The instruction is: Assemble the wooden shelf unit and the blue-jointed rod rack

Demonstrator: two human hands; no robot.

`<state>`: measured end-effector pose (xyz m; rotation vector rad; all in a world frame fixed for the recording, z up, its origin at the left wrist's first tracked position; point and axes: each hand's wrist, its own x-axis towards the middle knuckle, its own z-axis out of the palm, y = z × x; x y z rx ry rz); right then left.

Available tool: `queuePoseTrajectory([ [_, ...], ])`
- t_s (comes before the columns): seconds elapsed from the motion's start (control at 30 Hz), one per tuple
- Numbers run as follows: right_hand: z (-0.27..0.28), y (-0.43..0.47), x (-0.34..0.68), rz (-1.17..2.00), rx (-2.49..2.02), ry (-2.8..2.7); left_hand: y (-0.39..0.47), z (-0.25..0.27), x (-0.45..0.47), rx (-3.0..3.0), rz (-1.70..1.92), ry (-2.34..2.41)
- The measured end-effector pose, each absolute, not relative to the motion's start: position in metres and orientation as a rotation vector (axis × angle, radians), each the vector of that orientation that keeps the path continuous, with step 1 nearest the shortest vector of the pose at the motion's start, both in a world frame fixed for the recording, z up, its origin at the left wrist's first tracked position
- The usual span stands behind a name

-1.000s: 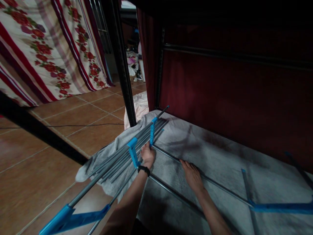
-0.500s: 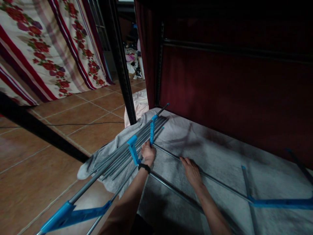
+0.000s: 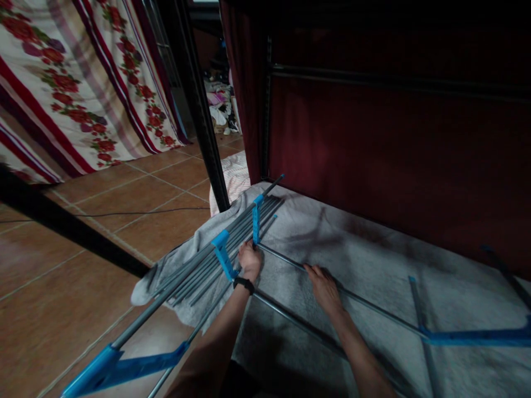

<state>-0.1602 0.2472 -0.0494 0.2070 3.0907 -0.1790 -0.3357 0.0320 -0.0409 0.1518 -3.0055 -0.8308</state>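
Rod (image 3: pixel 373 307) lies aslant on the grey blanket (image 3: pixel 357 243), between the bracket (image 3: pixel 256 221) by my left hand (image 3: pixel 249 261) and the blue arm (image 3: pixel 477 336) at the right; my right hand (image 3: pixel 324 286) is laid over its middle, fingers along the metal; thumb and palm are out of sight, so whether I am clenching it or only resting on it cannot be told; my left fingers are at the foot of the bracket, next to the rod's end, tips hidden, grip likewise undetermined. Handling, by judgement: rod looks like thin metal tube, so light, stiff and rather slick, likely to roll or twist under a loose hand; the bracket and the arm look like plastic, light but easier to crack if wrenched sideways; best hold would be one hand at mid-rod and the other close to the joint, pushing in line with the tube; the blanket is soft and may shift beneath. Hard to make out: the joint itself, mostly behind my left hand; the second rod (image 3: pixel 286 314), which passes behind my right forearm into shadow; the arm, cut off at the right edge; the corner piece (image 3: pixel 97 369), cut off at lower left; the bundle (image 3: pixel 243 229), whose separate tubes blur together, so no count taken.
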Motion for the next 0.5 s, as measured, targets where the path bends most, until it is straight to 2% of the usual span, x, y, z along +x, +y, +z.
queuePoseTrajectory([
  [0.5,-0.0515,0.2490,-0.1580,-0.294,0.186,3.104,0.0335,-0.0400,-0.3329,0.180,-0.844,-2.996],
])
